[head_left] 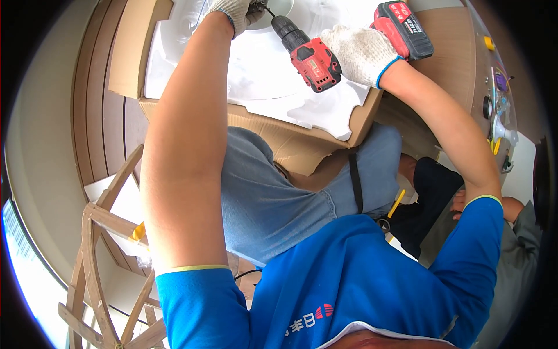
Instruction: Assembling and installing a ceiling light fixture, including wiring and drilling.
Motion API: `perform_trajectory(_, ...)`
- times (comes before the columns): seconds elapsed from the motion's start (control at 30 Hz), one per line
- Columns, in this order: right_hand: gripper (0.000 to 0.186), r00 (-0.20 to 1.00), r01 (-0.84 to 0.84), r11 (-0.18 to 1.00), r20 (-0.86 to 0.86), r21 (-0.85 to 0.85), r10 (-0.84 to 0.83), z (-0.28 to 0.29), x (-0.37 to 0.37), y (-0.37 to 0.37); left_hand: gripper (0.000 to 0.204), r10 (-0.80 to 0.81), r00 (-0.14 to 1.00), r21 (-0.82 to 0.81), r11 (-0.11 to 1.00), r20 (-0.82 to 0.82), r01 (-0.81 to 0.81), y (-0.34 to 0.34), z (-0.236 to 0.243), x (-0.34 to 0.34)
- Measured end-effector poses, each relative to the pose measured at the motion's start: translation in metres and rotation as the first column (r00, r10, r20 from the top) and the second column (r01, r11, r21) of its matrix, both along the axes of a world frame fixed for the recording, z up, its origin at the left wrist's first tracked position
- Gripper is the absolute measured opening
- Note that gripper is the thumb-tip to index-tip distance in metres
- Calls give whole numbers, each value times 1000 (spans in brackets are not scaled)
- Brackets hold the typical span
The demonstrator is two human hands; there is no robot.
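Note:
In my right hand (360, 51), which wears a white knit glove with a blue cuff, is a red and black cordless drill (315, 63), its fingers wrapped round the grip. The drill points up and left, and its thin bit reaches a small dark metal part (256, 7). My left hand (237, 13), gloved too, is closed on that metal part at the top edge, where its fingertips are partly cut off. Both hands are over a white molded piece (256, 70) with a ragged edge, lying in an open cardboard box (290, 136).
A wooden frame (90, 256) stands at the lower left. On the right, a brown tabletop (450, 64) holds the box, with small tools (501, 125) along its edge. Another person's hand (458, 203) and grey sleeve (511, 250) are close to my right elbow.

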State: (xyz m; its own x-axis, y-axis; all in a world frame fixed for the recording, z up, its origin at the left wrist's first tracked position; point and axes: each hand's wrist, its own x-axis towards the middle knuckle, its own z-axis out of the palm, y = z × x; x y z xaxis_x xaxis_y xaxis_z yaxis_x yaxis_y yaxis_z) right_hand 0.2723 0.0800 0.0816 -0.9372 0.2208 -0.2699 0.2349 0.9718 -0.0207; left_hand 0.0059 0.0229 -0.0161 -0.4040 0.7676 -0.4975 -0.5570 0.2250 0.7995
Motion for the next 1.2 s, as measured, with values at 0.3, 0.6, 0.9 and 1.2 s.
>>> perform_trajectory(0.3,19,1000,7,1000,-7,-5,-7,-3,2,1,11,87,996,-34,996,-23,-88,-1,8,9)
perform_trajectory(0.6,20,1000,23,1000,-1,-10,-23,-4,2,1,10,74,994,-50,996,-76,-78,2,5,9)
perform_trajectory(0.9,32,999,28,998,27,-47,-27,-5,1,0,9,27,994,-59,998,-106,-34,2,8,10)
perform_trajectory(1.2,29,1000,23,999,-8,-39,-23,-4,0,-3,7,-4,992,-45,999,-128,-2,0,10,7)
